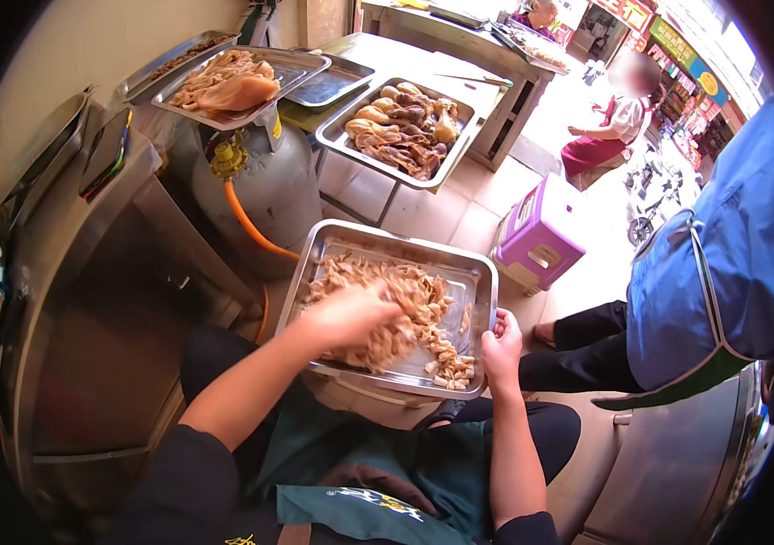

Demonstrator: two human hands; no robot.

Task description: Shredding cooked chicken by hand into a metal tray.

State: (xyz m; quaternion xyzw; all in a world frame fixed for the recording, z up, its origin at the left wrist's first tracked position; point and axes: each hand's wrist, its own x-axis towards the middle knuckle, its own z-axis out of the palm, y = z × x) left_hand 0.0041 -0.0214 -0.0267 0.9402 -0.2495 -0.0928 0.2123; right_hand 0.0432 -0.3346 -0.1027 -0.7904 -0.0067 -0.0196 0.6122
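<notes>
A rectangular stainless steel tray is in front of me, over a round pale rim. Heaped inside are light brown strips of cooked food, perhaps meat, with a smaller cluster of short pale pieces in the near right corner. My left hand is blurred over the heap, its fingers down among the strips; whether it grasps any is hidden. At the tray's right side, my right hand grips the rim, thumb on top.
Beyond the tray, another tray holds cooked poultry legs. At left, a tray of pale meat sits above a gas cylinder with an orange hose. A purple stool stands right of centre; a person in blue is close at right.
</notes>
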